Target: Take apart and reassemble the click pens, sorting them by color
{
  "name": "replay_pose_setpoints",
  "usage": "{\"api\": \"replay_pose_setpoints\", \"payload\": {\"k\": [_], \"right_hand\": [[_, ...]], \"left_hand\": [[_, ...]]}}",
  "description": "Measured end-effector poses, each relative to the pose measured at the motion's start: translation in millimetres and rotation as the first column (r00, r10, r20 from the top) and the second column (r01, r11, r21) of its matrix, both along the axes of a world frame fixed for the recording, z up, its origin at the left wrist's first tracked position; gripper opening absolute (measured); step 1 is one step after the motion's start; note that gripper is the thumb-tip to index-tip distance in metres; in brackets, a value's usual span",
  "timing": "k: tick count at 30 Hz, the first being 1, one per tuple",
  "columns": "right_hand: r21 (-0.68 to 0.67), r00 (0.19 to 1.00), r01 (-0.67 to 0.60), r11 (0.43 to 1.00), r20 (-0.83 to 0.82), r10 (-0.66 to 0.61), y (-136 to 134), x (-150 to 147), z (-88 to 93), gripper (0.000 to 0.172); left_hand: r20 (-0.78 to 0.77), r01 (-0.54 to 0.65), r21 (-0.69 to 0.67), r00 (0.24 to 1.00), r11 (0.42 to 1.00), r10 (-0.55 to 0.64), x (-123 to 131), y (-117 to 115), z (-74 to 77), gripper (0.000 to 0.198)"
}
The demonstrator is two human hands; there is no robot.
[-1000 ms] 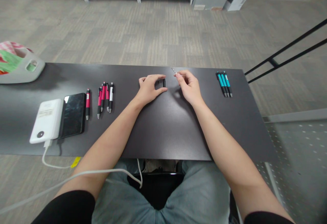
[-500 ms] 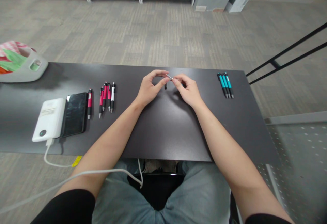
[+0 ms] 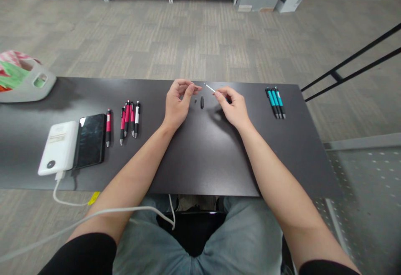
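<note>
My right hand [image 3: 231,104] is closed around a partly taken-apart pen. A thin white refill [image 3: 210,88] sticks out from its fingertips towards the left, and a bit of teal barrel [image 3: 229,101] shows under the fingers. To the left, my left hand [image 3: 178,101] pinches its thumb and fingers together; what they hold, if anything, is too small to name. On the table between both hands lie a black pen grip [image 3: 202,102] and a small dark pen tip [image 3: 196,100].
Several teal pens [image 3: 275,103] lie at the right. Several red pens [image 3: 126,118] and a white pen [image 3: 137,119] lie at the left, near a black phone [image 3: 90,141] and a white power bank [image 3: 58,147] with a cable. A basket [image 3: 46,83] holding cloths stands far left.
My hands have drawn apart, the left one moving leftward. More of the white refill now shows at my right fingertips. The pen grip and small tip on the table have come into fuller view.
</note>
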State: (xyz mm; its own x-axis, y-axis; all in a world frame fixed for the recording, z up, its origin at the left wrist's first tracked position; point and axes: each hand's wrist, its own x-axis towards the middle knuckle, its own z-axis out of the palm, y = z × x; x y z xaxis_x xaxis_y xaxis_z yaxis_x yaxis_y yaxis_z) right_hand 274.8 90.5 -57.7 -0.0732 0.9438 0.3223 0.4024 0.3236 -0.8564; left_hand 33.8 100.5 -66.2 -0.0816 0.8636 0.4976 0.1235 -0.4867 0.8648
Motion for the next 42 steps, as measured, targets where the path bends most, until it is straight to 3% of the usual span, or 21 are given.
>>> {"api": "replay_pose_setpoints", "payload": {"k": [3,5,8,17,25,28,31,34,38,42], "right_hand": [[0.015,0.996,0.069,0.998,-0.054,-0.068,6.3,5.6,-2.4,0.053],[0.018,0.993,0.082,0.996,-0.088,-0.08,9.3,7.4,-3.6,0.057],[-0.002,0.99,0.086,0.996,-0.11,-0.086,10.4,6.7,-4.1,0.061],[0.043,0.988,0.068,0.997,-0.14,-0.061,12.4,7.4,-4.2,0.063],[0.054,0.991,0.096,0.994,-0.1,-0.09,14.7,13.3,-6.2,0.058],[0.052,0.993,0.085,0.995,-0.086,-0.08,15.2,17.6,-4.5,0.056],[0.045,0.998,0.033,0.998,-0.058,-0.031,13.0,21.4,-0.2,0.053],[0.014,0.998,-0.057,0.998,-0.034,0.057,7.8,21.5,5.4,0.051],[-0.05,0.985,-0.171,0.984,-0.037,0.169,0.3,15.7,10.6,0.053],[-0.07,0.985,-0.17,0.983,-0.039,0.167,-0.8,11.9,12.9,0.062]], "left_hand": [[-0.193,0.017,0.042,0.981,0.999,-0.008,-2.7,-5.2,1.8,0.036],[-0.386,-0.001,0.061,0.922,0.998,0.024,-1.8,-10.8,3.8,0.022],[-0.577,-0.057,0.049,0.813,0.997,0.075,5.3,-18.5,7.3,0.034],[-0.717,-0.08,-0.044,0.697,0.996,0.024,25.9,-25.7,19.8,0.032],[-0.752,-0.112,-0.14,0.659,0.984,-0.032,29.4,-31.0,32.3,0.03],[-0.742,-0.12,-0.15,0.669,0.981,-0.031,28.2,-30.4,33.1,0.035],[-0.661,-0.132,-0.138,0.751,0.982,0.008,24.3,-27.2,30.2,0.049],[-0.497,-0.071,-0.103,0.868,0.992,0.011,20.8,-20.9,22.1,0.05],[-0.215,0.086,-0.032,0.972,0.996,-0.091,23.6,-11.3,7.3,0.035],[-0.081,0.074,-0.052,0.994,0.996,-0.078,28.9,-8.5,1.3,0.058]]}}
